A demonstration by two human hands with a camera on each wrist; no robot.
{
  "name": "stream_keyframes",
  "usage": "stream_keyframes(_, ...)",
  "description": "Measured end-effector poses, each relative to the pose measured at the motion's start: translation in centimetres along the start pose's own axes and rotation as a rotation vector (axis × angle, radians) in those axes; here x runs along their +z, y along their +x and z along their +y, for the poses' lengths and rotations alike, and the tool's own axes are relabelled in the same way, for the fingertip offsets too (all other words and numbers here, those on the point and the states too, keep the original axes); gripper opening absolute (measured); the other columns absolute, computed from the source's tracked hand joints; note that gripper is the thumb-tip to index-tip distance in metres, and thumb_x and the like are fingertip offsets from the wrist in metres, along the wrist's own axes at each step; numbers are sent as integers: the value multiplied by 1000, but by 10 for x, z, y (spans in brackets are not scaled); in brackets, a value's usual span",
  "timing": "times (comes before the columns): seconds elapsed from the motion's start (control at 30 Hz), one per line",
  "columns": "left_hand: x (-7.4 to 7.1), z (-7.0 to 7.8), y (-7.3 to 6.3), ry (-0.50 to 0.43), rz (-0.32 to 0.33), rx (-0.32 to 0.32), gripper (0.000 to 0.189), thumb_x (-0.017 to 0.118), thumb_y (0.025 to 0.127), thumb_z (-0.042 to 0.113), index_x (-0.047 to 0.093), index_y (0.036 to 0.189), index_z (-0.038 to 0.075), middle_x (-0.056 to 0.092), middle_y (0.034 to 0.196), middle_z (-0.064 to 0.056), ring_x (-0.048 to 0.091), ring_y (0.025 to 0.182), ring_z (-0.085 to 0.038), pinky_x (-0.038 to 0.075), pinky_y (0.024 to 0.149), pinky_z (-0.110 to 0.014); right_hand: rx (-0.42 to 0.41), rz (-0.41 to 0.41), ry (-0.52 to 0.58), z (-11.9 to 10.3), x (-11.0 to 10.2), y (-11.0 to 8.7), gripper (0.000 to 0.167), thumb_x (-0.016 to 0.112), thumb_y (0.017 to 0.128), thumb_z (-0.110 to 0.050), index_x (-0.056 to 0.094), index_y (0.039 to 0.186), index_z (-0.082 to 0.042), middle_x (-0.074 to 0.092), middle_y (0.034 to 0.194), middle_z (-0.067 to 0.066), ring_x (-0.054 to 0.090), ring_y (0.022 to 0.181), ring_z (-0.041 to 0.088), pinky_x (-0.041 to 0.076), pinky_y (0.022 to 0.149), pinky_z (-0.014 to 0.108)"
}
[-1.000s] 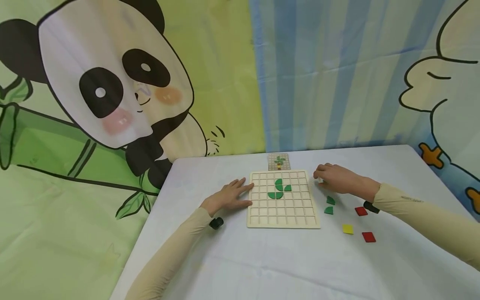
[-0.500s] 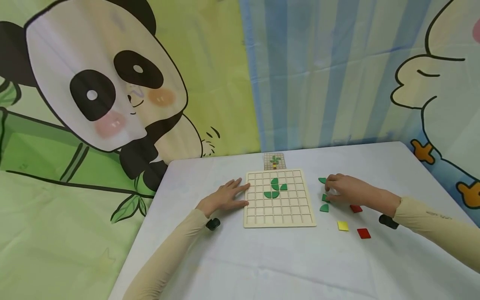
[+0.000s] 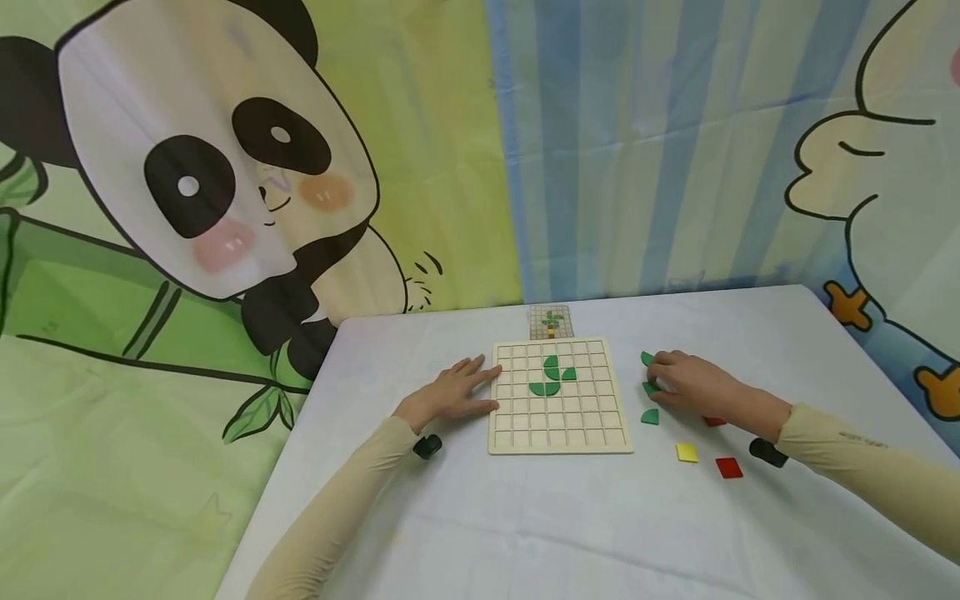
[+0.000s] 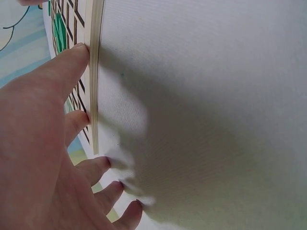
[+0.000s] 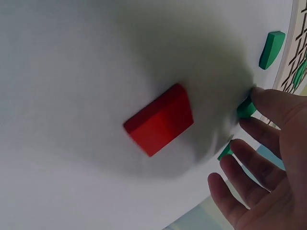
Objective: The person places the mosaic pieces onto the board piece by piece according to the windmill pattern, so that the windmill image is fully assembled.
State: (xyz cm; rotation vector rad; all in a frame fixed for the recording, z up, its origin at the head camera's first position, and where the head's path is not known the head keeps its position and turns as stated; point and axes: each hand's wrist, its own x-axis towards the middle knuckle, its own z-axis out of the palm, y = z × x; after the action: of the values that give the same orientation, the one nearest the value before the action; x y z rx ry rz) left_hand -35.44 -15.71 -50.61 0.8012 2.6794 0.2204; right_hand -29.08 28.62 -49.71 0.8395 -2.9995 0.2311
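My left hand [image 3: 450, 392] rests at the left edge of a pale wooden grid board [image 3: 555, 425], fingers spread. Its thumb and index finger touch the rim, and the other fingertips are on the white cloth in the left wrist view. Several green quarter-circle blocks [image 3: 552, 388] sit in the board's cells. Right of the board, my right hand [image 3: 693, 383] pinches a green quarter-circle block [image 5: 247, 108] between thumb and index finger, low over the cloth. Another green block [image 3: 647, 358] lies beyond these fingers, partly hidden, and one more [image 3: 650, 417] lies nearer.
A small pattern card [image 3: 551, 322] lies behind the board. A yellow square block [image 3: 686, 452] and a red block [image 3: 729, 467] lie at the front right. Another red block [image 5: 160, 120] is under the right wrist. A printed curtain [image 3: 600, 167] hangs behind the table.
My right hand has come back from beside the board's far right corner to the middle green block, uncovering the farthest one. The middle block has shifted slightly away from me. My left hand stays at the board.
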Motion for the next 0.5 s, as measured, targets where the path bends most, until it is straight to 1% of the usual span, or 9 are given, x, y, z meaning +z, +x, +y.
stream_keyframes(0.1, -1, -1, 0, -1, -1, -1, 77, 51, 100, 67, 25, 165, 35, 12, 175, -10, 11, 161, -38, 19, 126, -61, -13, 31, -12, -4, 0, 6, 22, 83, 89, -23, 73, 104, -10, 68, 109, 7, 64, 99, 27, 59, 88, 46)
stream_keyframes(0.23, -1, 0, -1, -16, -5, -4, 76, 52, 100, 66, 26, 165, 35, 12, 175, -9, 11, 161, -37, 19, 126, -61, -38, 64, -10, -14, -4, 20, 20, 81, 90, -24, 73, 102, -10, 69, 110, 8, 64, 99, 26, 58, 87, 45)
stream_keyframes(0.4, -1, 1, -1, -14, -11, -4, 77, 51, 101, 66, 25, 165, 35, 11, 175, -9, 11, 161, -37, 19, 126, -61, -86, 65, -5, -32, -11, 42, 21, 81, 91, -23, 73, 103, -8, 68, 112, 10, 64, 101, 29, 57, 87, 47)
stream_keyframes(0.5, -1, 1, -1, -12, -10, -5, 76, 51, 101, 66, 25, 165, 35, 11, 175, -9, 11, 161, -38, 19, 126, -61, -115, 57, -5, -41, -9, 56, 21, 80, 92, -23, 72, 104, -8, 68, 110, 10, 64, 99, 28, 56, 85, 46)
